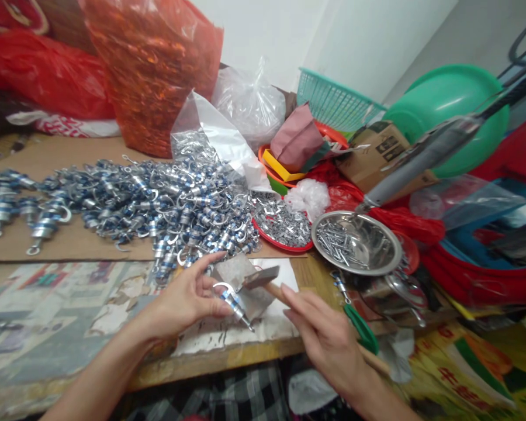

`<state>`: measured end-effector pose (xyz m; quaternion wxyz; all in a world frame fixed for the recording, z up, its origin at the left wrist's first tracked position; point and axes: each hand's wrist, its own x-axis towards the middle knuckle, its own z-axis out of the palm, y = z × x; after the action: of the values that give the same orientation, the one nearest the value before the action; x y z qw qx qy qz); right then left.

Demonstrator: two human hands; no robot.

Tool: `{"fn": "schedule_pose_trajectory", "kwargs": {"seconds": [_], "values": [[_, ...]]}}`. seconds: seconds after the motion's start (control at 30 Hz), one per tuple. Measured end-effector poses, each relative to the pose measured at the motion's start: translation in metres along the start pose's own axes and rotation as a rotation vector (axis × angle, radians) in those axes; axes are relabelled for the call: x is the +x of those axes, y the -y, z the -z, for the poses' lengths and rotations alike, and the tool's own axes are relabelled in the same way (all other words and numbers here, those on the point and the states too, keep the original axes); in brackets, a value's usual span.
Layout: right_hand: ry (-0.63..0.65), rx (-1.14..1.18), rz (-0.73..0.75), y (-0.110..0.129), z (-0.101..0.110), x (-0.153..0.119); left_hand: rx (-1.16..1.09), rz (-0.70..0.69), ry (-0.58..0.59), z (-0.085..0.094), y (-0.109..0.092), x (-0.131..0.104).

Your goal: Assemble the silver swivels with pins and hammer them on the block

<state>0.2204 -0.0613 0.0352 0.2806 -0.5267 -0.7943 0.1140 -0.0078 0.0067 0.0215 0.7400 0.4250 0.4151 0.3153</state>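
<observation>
My left hand [186, 298] pinches a small blue and silver metal fitting with a curved hook [234, 303] between thumb and fingers. The fitting slants down to the right, against or just in front of a grey metal block [234, 272] on a white sheet [284, 318]. My right hand [328, 330] is closed around the wooden handle of a hammer [263, 277]. The hammer's head is above the block, close to the fitting's hooked end; whether they touch I cannot tell. A large pile of similar fittings [158, 204] lies behind my left hand.
Behind the block, a red tray [284, 242] holds small metal clips. Right of it, a steel bowl [379, 248] contains metal pins. One loose fitting [341, 286] and a green-handled tool [362, 330] are near my right hand. Plastic bags [153, 76] line the back.
</observation>
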Motion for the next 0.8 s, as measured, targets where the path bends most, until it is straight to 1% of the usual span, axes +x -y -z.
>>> {"fn": "schedule_pose_trajectory", "kwargs": {"seconds": [0.07,0.1,0.2,0.27,0.3,0.33,0.4,0.47,0.5,0.57,0.63,0.7,0.73,0.8], "values": [[-0.081,0.082,-0.109,-0.012,-0.001,0.008,0.001,0.003,-0.006,0.000,-0.001,0.000],[-0.087,0.116,-0.168,-0.021,-0.003,0.013,-0.001,0.007,-0.011,0.000,-0.001,0.000],[0.002,0.203,-0.332,-0.051,-0.014,0.025,-0.005,0.025,-0.029,0.001,0.000,0.001],[0.066,0.201,-0.375,-0.065,-0.023,0.029,-0.005,0.021,-0.021,0.002,0.001,0.002],[0.085,0.164,-0.364,-0.066,-0.026,0.031,-0.007,0.017,-0.011,0.002,0.001,0.002],[0.089,0.111,-0.329,-0.065,-0.028,0.032,-0.011,0.014,-0.001,0.003,0.002,0.003],[0.042,0.010,-0.198,-0.051,-0.029,0.038,-0.019,0.013,0.006,0.003,0.002,0.003],[-0.004,-0.040,0.009,-0.029,-0.027,0.047,-0.021,0.015,0.002,0.003,0.002,0.003],[0.000,-0.052,0.124,-0.018,-0.026,0.051,-0.022,0.014,0.002,0.003,0.002,0.003],[0.073,-0.082,0.337,0.001,-0.027,0.059,-0.022,0.013,0.006,0.003,0.001,0.002],[0.149,-0.137,0.465,0.012,-0.031,0.064,-0.031,0.012,0.013,0.002,0.000,0.002],[0.172,-0.207,0.489,0.015,-0.036,0.064,-0.044,0.013,0.020,0.001,-0.001,0.001],[0.175,-0.248,0.467,0.016,-0.038,0.063,-0.051,0.010,0.024,0.001,-0.001,0.001],[0.195,-0.324,0.374,0.015,-0.040,0.063,-0.053,0.006,0.020,0.000,-0.001,0.000]]}}
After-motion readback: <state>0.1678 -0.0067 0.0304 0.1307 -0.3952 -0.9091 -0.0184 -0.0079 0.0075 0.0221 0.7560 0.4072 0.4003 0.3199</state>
